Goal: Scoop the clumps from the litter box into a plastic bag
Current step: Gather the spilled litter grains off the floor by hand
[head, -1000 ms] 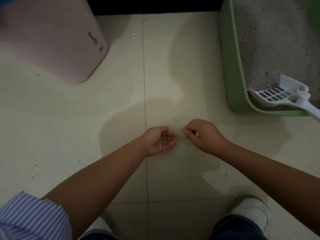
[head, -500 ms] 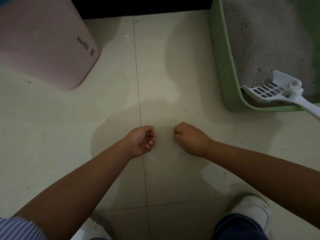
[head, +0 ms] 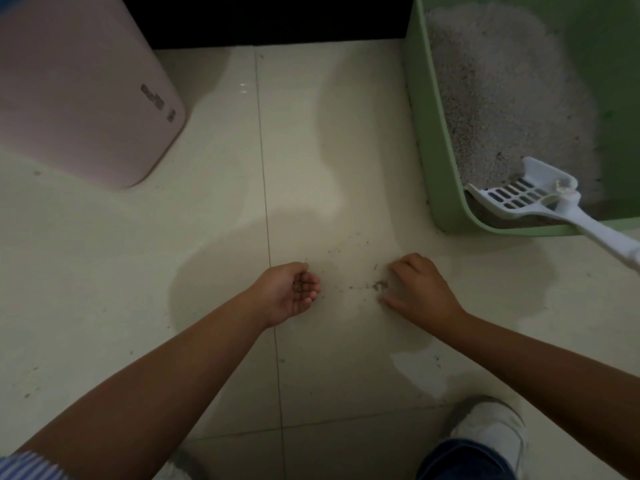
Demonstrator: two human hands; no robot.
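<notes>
Your left hand (head: pixel 294 294) sits just left of centre in the frame, palm up and fingers curled into a cup, with a small pile of dark litter grains (head: pixel 300 287) lying in it. Your right hand (head: pixel 420 292) is just right of centre, palm down, its fingertips and thumb resting on the pale tiled floor (head: pixel 214 237), bent over a little cluster of spilled litter (head: pixel 380 284); whether it actually pinches any of the grains cannot be told. More stray specks are scattered on the tile between and just above the two hands. The green litter box (head: pixel 433 161) fills the upper right of the frame, with grey litter (head: pixel 491 91) banked inside it. A white slotted scoop (head: pixel 519 197) lies in the box's near corner, its handle crossing the rim and running out toward the right edge. A pink container (head: pixel 79 95) stands at the upper left. A white shoe (head: pixel 491 431) shows at the lower right, and a striped sleeve (head: pixel 24 465) at the lower left corner.
</notes>
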